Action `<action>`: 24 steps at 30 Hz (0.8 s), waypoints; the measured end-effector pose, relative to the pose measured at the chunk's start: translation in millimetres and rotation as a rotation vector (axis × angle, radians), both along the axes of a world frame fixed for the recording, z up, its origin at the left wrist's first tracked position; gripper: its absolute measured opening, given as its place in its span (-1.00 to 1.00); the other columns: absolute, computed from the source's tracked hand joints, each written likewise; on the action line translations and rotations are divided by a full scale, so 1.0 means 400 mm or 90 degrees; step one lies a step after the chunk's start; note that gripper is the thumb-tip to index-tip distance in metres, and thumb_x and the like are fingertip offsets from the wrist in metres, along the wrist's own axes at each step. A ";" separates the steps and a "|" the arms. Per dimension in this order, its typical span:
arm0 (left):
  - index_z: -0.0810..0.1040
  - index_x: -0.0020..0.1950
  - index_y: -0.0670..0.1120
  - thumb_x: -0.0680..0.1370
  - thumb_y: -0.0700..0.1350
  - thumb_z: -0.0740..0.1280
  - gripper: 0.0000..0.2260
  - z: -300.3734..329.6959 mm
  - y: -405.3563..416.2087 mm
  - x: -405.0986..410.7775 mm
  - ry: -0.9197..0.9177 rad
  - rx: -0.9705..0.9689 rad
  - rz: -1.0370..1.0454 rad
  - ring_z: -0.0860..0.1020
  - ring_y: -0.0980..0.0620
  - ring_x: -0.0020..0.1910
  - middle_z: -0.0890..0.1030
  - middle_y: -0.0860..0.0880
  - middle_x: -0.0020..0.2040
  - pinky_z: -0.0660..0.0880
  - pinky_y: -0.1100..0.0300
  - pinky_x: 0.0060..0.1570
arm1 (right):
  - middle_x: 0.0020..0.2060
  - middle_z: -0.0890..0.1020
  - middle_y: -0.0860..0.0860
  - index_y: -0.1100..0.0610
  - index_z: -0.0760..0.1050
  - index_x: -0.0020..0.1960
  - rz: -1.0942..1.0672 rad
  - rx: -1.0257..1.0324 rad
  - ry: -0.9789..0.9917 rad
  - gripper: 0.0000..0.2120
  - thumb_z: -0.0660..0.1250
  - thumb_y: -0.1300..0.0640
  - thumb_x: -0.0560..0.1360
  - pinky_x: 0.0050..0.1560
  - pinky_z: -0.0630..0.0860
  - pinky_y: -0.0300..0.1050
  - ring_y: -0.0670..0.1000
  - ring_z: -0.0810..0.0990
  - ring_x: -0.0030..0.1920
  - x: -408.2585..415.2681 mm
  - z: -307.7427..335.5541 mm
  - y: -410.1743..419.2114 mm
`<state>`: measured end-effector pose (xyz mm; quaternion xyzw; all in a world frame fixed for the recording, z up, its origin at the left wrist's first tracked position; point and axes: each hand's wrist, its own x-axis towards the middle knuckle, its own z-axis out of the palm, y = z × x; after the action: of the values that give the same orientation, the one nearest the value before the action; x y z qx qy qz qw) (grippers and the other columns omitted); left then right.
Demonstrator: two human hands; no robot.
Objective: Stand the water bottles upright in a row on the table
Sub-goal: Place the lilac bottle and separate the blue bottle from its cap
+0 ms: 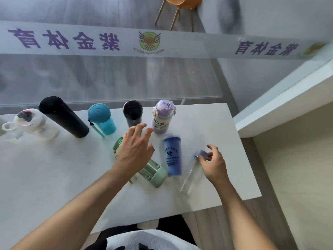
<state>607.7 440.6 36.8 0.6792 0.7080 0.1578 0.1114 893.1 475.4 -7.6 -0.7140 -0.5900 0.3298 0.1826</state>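
Five bottles stand in a row at the back of the white table: a clear white one, a tall black one, a teal one, a short black one and a lilac one. A blue bottle, blurred, is in front of the lilac one; I cannot tell whether it stands or lies. A green bottle lies on its side under my left hand, which hovers with fingers spread. My right hand pinches the grey cap of a lying clear bottle.
A glass partition with purple lettering runs right behind the row. A white ledge rises beside the table's right edge. An orange chair stands beyond the glass. Bare tabletop stretches to the near left.
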 end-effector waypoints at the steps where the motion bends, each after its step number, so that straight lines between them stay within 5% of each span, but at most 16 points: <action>1: 0.43 0.36 -0.05 0.46 -0.09 0.36 -0.54 -0.006 -0.005 0.022 0.004 -0.008 -0.003 0.38 -0.21 0.28 0.43 -0.14 0.37 0.39 -0.10 0.21 | 0.03 0.52 0.06 0.10 0.39 0.40 0.006 -0.007 0.008 -0.46 0.48 0.05 0.49 0.01 0.40 -0.21 0.01 0.57 -0.05 0.011 -0.007 0.004; 8: 0.37 0.40 0.00 0.49 -0.04 0.27 -0.54 -0.062 -0.001 0.190 0.026 -0.133 0.018 0.43 -0.19 0.21 0.44 -0.08 0.34 0.43 -0.04 0.18 | 0.08 0.50 0.05 0.02 0.36 0.43 0.107 -0.060 -0.011 -0.48 0.41 0.01 0.52 0.09 0.49 -0.10 0.02 0.57 0.01 0.094 -0.048 0.075; 15: 0.02 0.54 0.16 0.52 -0.01 0.27 -0.34 -0.143 0.071 0.335 0.004 -0.295 0.083 0.32 -0.25 0.33 0.05 -0.13 0.54 0.37 -0.10 0.25 | 0.30 0.45 0.15 0.02 0.25 0.48 0.189 -0.191 -0.144 -0.35 0.30 -0.25 0.51 0.19 0.47 0.02 0.20 0.54 0.23 0.124 -0.098 0.149; 24: -0.03 0.54 0.24 0.56 -0.08 0.33 -0.29 -0.214 0.043 0.373 -0.103 -0.321 0.150 0.33 -0.27 0.31 -0.17 -0.10 0.60 0.39 -0.13 0.30 | 0.22 0.55 0.18 0.08 0.31 0.36 0.264 -0.258 -0.195 -0.41 0.23 -0.30 0.51 0.16 0.49 0.04 0.24 0.56 0.22 0.100 -0.149 0.167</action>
<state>757.1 457.8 -48.8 0.5285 0.7876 0.0425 0.3140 933.0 542.1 -67.3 -0.6418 -0.6656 0.3597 -0.1249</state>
